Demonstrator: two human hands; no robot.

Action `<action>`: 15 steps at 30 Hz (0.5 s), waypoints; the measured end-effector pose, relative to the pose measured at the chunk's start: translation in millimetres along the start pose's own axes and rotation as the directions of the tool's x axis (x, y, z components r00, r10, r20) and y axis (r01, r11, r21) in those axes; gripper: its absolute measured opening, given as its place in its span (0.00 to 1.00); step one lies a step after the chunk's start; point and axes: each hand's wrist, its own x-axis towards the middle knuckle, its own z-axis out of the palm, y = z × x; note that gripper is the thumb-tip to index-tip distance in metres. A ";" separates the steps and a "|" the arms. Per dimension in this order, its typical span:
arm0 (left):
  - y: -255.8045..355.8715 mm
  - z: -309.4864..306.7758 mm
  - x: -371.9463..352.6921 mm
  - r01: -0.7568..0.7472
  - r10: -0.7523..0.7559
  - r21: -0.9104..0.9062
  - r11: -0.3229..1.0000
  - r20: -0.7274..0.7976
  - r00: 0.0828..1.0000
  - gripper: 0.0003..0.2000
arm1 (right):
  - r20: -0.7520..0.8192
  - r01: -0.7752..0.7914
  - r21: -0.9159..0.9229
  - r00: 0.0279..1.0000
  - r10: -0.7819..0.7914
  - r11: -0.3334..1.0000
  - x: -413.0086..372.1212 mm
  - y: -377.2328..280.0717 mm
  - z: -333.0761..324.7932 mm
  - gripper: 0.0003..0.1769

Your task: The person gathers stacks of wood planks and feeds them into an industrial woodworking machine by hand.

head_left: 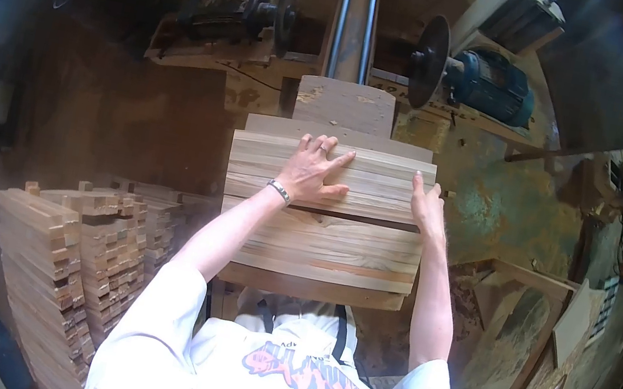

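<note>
Side by side on a sliding wooden carriage lie two groups of light wooden slats, a far group (372, 182) and a near group (319, 244), with a dark gap between them. My left hand (313, 174) rests flat on the far group, fingers spread. At the right ends of those same slats is my right hand (428, 207), its thumb over the top and its stretched fingers along the end; part of them is hidden. Beyond the slats stands the carriage's back board (344, 106).
Two metal rails (356, 19) run away from the carriage. A round saw blade (286, 10) on a dark motor flanks them at left, another blade (430, 61) on a blue-green motor (490, 86) at right. Stacked wood pieces (46, 256) stand at left, a wooden frame (542, 279) at right.
</note>
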 end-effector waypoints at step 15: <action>-2.7 -49.6 39.0 0.002 0.011 -0.024 1.000 0.506 0.862 0.72 | 0.467 0.951 -0.192 0.307 -0.829 0.244 -116.2 52.8 86.5 0.71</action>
